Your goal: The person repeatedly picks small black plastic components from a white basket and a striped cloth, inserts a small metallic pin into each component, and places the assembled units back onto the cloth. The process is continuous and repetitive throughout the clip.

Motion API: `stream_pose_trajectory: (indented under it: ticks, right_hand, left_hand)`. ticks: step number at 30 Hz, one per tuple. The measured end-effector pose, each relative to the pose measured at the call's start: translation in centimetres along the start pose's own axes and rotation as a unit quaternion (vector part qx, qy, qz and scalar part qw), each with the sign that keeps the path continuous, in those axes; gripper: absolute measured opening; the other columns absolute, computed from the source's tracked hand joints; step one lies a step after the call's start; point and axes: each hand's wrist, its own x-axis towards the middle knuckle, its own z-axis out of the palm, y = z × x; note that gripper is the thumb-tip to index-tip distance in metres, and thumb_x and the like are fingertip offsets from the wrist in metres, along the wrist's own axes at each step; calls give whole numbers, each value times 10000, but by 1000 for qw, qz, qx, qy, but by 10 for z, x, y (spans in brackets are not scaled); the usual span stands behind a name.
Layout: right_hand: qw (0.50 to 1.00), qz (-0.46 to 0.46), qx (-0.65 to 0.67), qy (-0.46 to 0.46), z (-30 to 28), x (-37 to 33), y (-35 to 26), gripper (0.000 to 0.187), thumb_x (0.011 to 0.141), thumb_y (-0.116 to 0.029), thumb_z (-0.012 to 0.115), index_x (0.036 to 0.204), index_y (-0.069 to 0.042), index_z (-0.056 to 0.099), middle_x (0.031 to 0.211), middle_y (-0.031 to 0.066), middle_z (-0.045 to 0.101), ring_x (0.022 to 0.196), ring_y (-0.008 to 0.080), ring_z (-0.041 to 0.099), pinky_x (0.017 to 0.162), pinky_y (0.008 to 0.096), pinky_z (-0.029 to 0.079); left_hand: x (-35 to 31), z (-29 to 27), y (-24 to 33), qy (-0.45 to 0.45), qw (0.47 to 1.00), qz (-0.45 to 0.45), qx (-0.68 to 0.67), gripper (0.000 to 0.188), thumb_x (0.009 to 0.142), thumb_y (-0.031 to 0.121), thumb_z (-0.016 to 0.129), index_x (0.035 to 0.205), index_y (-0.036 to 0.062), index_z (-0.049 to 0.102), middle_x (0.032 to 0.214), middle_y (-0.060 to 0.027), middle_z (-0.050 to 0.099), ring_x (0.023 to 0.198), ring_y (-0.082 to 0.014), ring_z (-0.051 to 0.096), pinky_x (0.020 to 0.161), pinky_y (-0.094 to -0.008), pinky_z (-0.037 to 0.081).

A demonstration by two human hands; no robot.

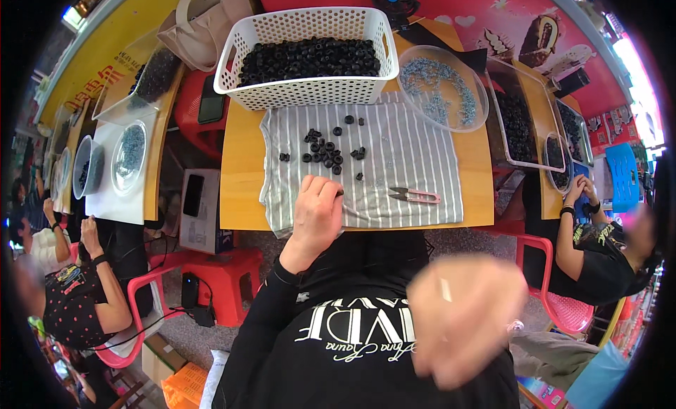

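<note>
My left hand [315,213] is closed in a pinch at the near edge of a grey striped cloth [415,155]. A bit of a small black part [339,193] shows at its fingertips. Just beyond lies a loose group of small black ring-shaped parts [325,152], a few of them scattered apart. My right hand [468,317] is raised close to my body, off the table, and smeared by motion; its fingers cannot be made out. A pair of thread snips [415,195] with dark blades and a pinkish handle lies on the right of the cloth.
A white perforated basket [310,93] of black parts stands at the table's back. Right of it, a round clear tray [482,106] holds small blue-grey pieces. A red stool [224,282] stands at left. Other people sit at tables [152,171] on both sides.
</note>
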Motion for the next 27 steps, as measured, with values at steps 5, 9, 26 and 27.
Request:
stream_pose_trajectory:
  ticks: [5, 9, 26, 27]
  right_hand:
    - [663, 313, -666, 137, -56, -75, 79, 67, 789, -13, 685, 842, -12, 644, 833, 140, 550, 748, 318, 601, 618, 415, 450]
    - [588, 315, -738, 101, -60, -91, 110, 77, 768, -78, 686, 758, -20, 637, 834, 146, 549, 787, 328, 598, 638, 432, 467]
    - [664, 243, -695, 133, -50, -80, 120, 161, 697, -48, 707, 806, -67, 590, 890, 113, 550, 849, 302, 580, 713, 412, 438]
    - [702, 227, -655, 165, -45, -73, 113, 180, 701, -32, 720, 815, -64, 584, 905, 111, 559, 857, 300, 584, 722, 409, 439]
  left_hand:
    - [-6, -12, 4, 39, 994, -62, -77, 236, 784, -55, 682, 1013, -1, 682, 929, -108, 601, 853, -264, 572, 732, -342, 473]
    - [-13, -23, -2, 18, 940, -184, -286, 203, 843, -60, 670, 1038, -3, 686, 970, -29, 594, 829, -108, 569, 722, -232, 440]
    - [-22, -12, -17, 28, 709, -302, -636, 184, 924, -9, 663, 1106, -23, 679, 981, -76, 711, 846, -138, 666, 763, -245, 515]
    - [-22, -11, -16, 34, 696, -301, -651, 184, 924, -9, 662, 1107, -22, 678, 985, -77, 710, 854, -144, 671, 766, -249, 520]
